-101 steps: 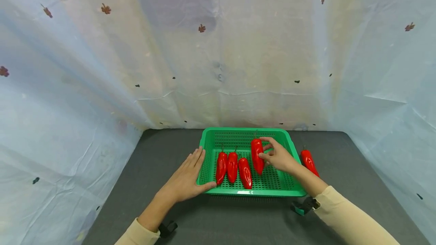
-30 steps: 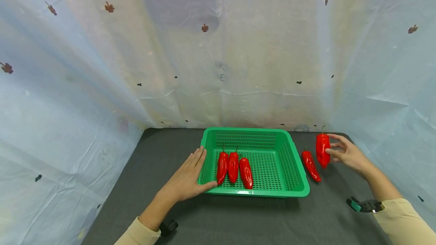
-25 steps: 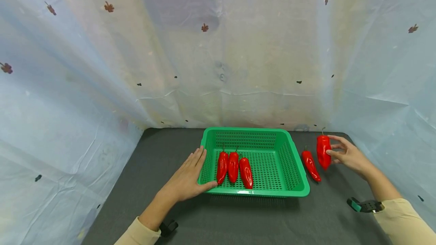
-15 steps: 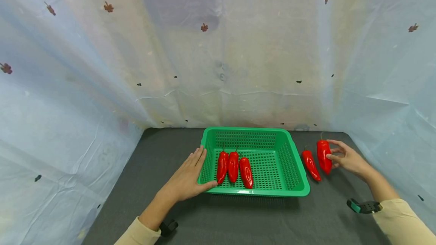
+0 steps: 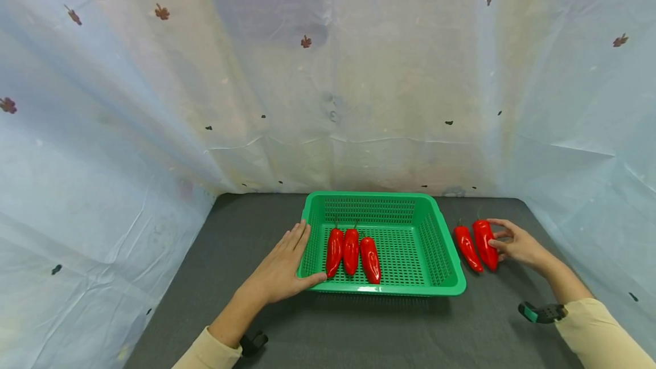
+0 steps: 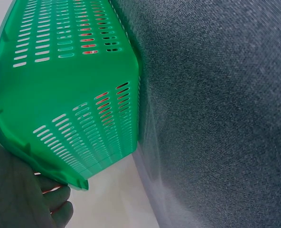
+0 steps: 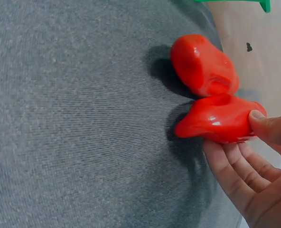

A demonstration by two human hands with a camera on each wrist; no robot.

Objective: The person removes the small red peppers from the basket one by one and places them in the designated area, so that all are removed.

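Note:
In the head view my right hand (image 5: 517, 245) pinches a red chili pepper (image 5: 484, 244) between thumb and fingers, to the right of the basket. Just left of it another red pepper (image 5: 467, 249) lies on the dark table. The right wrist view has the held pepper (image 7: 221, 118) beside the other pepper (image 7: 204, 65), very near the cloth. My left hand (image 5: 279, 269), fingers straight, rests on the left rim of the green plastic basket (image 5: 381, 289). Inside the basket, toward its left side, lie 3 red peppers (image 5: 351, 251).
A dark grey cloth-covered table (image 5: 359, 335) extends around the basket. Pale plastic sheeting (image 5: 389, 90) with leaf marks hangs behind and at both sides. Both wrists carry black straps, the right one (image 5: 543, 313) showing a green patch.
My right hand has carried a pepper from the basket out to the right, then lowered it beside the one on the table. My left hand stays on the basket rim.

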